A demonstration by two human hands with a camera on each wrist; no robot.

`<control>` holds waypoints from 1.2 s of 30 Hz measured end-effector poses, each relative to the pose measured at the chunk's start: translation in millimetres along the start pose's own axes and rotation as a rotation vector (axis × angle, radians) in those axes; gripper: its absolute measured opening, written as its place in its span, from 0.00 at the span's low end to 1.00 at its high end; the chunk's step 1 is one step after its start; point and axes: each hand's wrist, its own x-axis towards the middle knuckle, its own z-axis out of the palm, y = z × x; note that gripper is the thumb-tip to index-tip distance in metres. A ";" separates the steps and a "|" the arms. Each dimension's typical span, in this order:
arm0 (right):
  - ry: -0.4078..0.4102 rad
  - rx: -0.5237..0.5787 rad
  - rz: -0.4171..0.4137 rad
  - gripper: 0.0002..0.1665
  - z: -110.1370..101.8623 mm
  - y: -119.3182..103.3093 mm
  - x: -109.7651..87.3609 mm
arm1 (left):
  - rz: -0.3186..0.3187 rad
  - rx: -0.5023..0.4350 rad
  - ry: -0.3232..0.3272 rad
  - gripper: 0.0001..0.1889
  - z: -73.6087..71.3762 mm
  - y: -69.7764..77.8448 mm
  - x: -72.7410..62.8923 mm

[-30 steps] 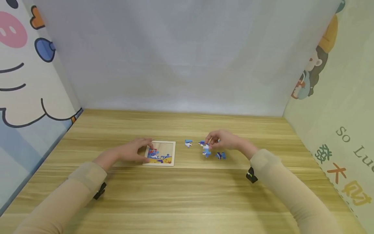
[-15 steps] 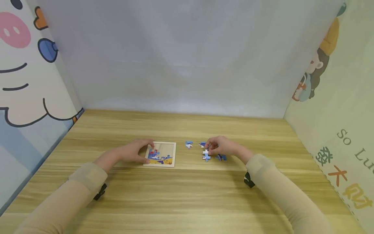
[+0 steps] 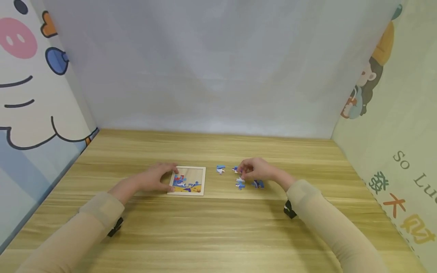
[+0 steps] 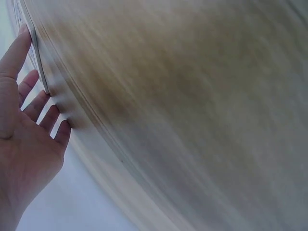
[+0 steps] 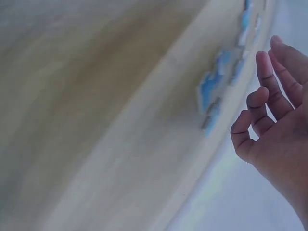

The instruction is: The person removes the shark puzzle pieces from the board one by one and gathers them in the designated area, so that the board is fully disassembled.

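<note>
My left hand (image 3: 151, 178) rests at the left side of a square wooden puzzle tray (image 3: 204, 182), thumb near its lower left corner and a forefinger at its upper left. In the left wrist view the thumb (image 4: 19, 45) lies along the tray's edge. Sea-themed pieces (image 3: 187, 186) fill the tray's lower part; bare wood shows above. My right hand (image 3: 257, 169) pinches the upper end of a blue-and-white jigsaw piece (image 3: 240, 184) with thumb and forefinger, covering part of it. Several blue pieces (image 5: 207, 91) appear beside the right hand (image 5: 284, 115) in its wrist view.
Around the right hand lie a blue-and-white piece (image 3: 220, 169) to its left, a partly covered piece (image 3: 235, 169) behind the fingertips, and a dark-blue piece (image 3: 258, 184) below the palm. All are on a wood-grain table (image 3: 205, 231) backed by a pale curtain (image 3: 211, 76).
The jigsaw piece at my right fingertips has shifted slightly toward the near edge and turned, and the right hand has moved slightly left. The left hand stays at the tray.
</note>
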 end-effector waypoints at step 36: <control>0.053 -0.080 -0.120 0.17 44.9 -79.2 86.4 | -0.088 0.043 0.021 0.38 0.9 -0.9 -5.3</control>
